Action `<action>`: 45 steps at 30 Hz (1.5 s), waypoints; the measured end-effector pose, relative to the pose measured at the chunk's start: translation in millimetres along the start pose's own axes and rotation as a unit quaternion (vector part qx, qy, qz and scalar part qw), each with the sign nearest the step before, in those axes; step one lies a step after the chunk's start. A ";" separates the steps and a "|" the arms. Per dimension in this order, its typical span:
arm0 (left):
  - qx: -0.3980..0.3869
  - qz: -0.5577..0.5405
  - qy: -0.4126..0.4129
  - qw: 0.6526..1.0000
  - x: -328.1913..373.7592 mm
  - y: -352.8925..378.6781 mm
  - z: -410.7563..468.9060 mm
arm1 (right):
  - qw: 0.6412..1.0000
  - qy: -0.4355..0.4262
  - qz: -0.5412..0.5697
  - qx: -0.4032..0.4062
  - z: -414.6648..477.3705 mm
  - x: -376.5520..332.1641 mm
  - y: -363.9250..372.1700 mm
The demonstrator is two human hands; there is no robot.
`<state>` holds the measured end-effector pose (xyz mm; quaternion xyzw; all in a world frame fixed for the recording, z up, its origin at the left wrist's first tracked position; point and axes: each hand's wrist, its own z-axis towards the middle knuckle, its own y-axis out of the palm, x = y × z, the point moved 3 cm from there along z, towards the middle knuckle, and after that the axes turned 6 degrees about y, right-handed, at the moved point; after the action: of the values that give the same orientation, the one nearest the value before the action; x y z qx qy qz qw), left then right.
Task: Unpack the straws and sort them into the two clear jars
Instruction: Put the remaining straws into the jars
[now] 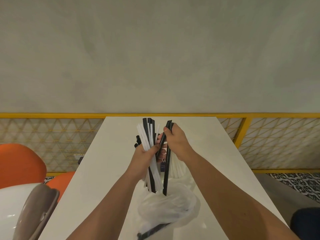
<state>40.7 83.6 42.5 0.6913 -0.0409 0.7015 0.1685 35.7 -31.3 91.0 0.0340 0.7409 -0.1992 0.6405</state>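
My left hand [145, 154] grips a mixed bundle of white and black straws [147, 135], held upright above the white table [107, 170]. My right hand [175, 142] is closed on one or two black straws [166, 170] just right of the bundle, their lower ends hanging down. Behind my hands stand the clear jars: one holds white straws [178, 170], and black straw tips [137, 140] show to the left of the bundle. The jars' walls are mostly hidden by my hands. A crumpled clear plastic bag [169, 205] lies close in front of me, with black straws [152, 230] inside.
A yellow-framed lattice rail [52, 135] runs behind the table under a grey wall. Orange seats [19, 161] and a white and grey helmet-like object [26, 210] sit at the left. Patterned floor [294, 182] shows at the right.
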 end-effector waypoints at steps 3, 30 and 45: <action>0.065 0.013 -0.005 0.998 0.3 -13.6 3.0 | 0.998 -0.010 0.067 0.009 2.0 -12.3 -3.6; 0.062 0.013 -0.001 0.998 16.5 -42.4 -2.5 | 0.973 -0.200 -0.100 0.060 30.0 9.1 29.3; 0.099 -0.023 -0.020 0.995 21.8 -33.5 0.4 | 0.958 -0.230 -0.151 -0.082 -8.3 -15.5 28.4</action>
<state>51.2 119.0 58.1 0.7189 0.0412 0.6843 0.1151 39.4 0.8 99.6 -0.1773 0.5841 -0.2343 0.7566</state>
